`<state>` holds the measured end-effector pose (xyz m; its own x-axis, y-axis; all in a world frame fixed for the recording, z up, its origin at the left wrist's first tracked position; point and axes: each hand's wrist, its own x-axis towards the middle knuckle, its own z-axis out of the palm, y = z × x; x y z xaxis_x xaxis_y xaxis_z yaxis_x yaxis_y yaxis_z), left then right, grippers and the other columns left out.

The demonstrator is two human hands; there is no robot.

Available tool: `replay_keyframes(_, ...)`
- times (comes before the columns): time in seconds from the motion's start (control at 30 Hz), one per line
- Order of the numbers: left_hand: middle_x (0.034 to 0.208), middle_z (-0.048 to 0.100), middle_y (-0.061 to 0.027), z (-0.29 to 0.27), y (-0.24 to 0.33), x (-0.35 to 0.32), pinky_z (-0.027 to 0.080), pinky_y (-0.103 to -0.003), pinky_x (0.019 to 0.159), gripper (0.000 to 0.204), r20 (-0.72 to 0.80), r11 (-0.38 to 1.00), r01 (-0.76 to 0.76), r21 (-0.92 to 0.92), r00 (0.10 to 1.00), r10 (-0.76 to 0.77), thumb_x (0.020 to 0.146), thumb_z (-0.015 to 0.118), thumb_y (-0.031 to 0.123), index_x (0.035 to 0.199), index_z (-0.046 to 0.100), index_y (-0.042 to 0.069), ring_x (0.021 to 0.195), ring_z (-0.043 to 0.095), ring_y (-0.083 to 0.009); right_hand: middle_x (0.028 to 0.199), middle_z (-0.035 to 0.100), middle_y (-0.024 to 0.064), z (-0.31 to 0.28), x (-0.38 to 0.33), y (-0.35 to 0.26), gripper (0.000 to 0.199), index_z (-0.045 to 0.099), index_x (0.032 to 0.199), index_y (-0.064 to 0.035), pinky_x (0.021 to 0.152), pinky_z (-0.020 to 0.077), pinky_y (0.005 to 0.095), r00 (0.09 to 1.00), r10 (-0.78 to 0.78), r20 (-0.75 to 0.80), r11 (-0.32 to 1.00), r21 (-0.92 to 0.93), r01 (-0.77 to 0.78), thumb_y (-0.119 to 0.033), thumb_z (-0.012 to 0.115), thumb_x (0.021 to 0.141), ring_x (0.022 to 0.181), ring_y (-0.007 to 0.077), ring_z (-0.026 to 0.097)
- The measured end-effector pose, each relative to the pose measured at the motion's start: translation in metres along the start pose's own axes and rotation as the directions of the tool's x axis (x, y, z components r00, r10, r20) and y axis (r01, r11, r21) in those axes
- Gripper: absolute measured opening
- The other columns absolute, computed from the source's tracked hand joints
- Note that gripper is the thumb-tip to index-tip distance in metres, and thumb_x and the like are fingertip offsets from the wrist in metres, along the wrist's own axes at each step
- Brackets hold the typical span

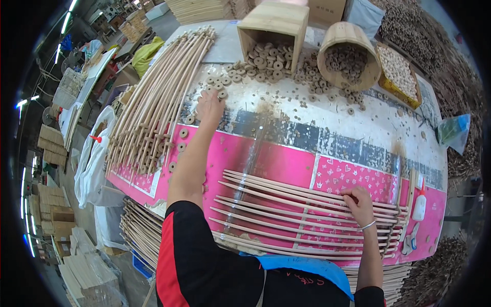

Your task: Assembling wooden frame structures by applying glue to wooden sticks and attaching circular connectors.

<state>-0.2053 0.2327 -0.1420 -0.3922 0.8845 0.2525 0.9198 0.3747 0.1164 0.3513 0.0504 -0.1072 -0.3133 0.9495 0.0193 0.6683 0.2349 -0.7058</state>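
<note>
So the left hand [208, 106] is down by the loose wooden discs [222, 94], can't tell if it's got one, while the right hand [359, 203] looks pinched on the thin rods [271, 182] beneath it, probably spread out so fingers fit between.

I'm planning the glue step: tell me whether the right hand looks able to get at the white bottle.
Probably yes: the white bottle is just right of the right hand, with only the rods and a wooden strip between, both seemingly low enough to reach over.
</note>
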Motion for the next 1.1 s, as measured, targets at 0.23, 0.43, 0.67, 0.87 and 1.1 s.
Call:
replay_keyframes(0.23, 0.119, 0.064, -0.0208, -0.002, -0.019, 0.019, 0.059, -0.053, 0.085, 0.020, 0.035, 0.995, -0.059, -0.075, 0.997, 0.062, 0.098, 0.064, 0.025, 0.115, 0.070, 0.016, 0.102, 0.071, -0.0451, 0.082, 0.062, 0.0095, -0.005, 0.004, -0.002, 0.010, 0.076, 0.100, -0.0024, 0.073, 0.0458, 0.0399, 1.000, 0.017, 0.001, 1.000, 0.015, -0.017, -0.007, 0.073, 0.091, 0.080, 0.0272, 0.057)
replay_keyframes(0.43, 0.121, 0.066, -0.0163, -0.001, -0.022, 0.011, 0.059, -0.052, 0.087, 0.027, 0.052, 0.991, -0.100, -0.092, 0.993, 0.105, 0.092, 0.073, 0.028, 0.116, 0.069, 0.016, 0.104, 0.072, -0.0407, 0.082, 0.062, 0.0092, -0.003, 0.001, 0.001, 0.011, 0.077, 0.100, -0.0030, 0.074, 0.0462, 0.0398, 1.000, 0.016, -0.014, 1.000, 0.008, -0.015, -0.006, 0.074, 0.091, 0.080, 0.0271, 0.057)
replay_keyframes(0.67, 0.107, 0.075, -0.0143, -0.026, -0.025, -0.008, 0.058, -0.051, 0.081, 0.027, 0.183, 0.979, -0.161, -0.126, 0.966, 0.182, 0.085, 0.073, 0.029, 0.104, 0.068, 0.011, 0.101, 0.072, -0.0381, 0.082, 0.061, 0.0084, -0.008, 0.008, 0.015, 0.013, 0.077, 0.102, -0.0026, 0.075, 0.0463, 0.0382, 0.991, -0.100, 0.085, 0.995, 0.022, 0.098, -0.008, 0.074, 0.091, 0.081, 0.0251, 0.059)
replay_keyframes(0.87, 0.097, 0.072, -0.0120, -0.023, -0.015, -0.047, 0.058, -0.050, 0.078, 0.022, 0.110, 0.938, -0.337, -0.087, 0.932, 0.345, 0.085, 0.074, 0.026, 0.100, 0.068, 0.012, 0.090, 0.072, -0.0361, 0.083, 0.061, 0.0094, -0.015, 0.022, 0.018, 0.009, 0.074, 0.097, -0.0023, 0.079, 0.0457, 0.0398, 0.972, -0.054, 0.227, 0.999, 0.019, 0.051, -0.010, 0.073, 0.091, 0.085, 0.0269, 0.057)
replay_keyframes(1.1, 0.103, 0.069, -0.0114, -0.085, -0.008, -0.089, 0.056, -0.047, 0.080, 0.024, 0.145, 0.941, -0.227, -0.252, 0.952, 0.269, 0.086, 0.079, 0.022, 0.103, 0.068, 0.009, 0.097, 0.071, -0.0339, 0.084, 0.061, 0.0059, -0.008, 0.007, 0.022, 0.007, 0.068, 0.100, 0.0003, 0.070, 0.0474, 0.0321, 0.986, 0.008, 0.165, 0.984, 0.177, -0.038, -0.006, 0.067, 0.099, 0.076, 0.0157, 0.057)
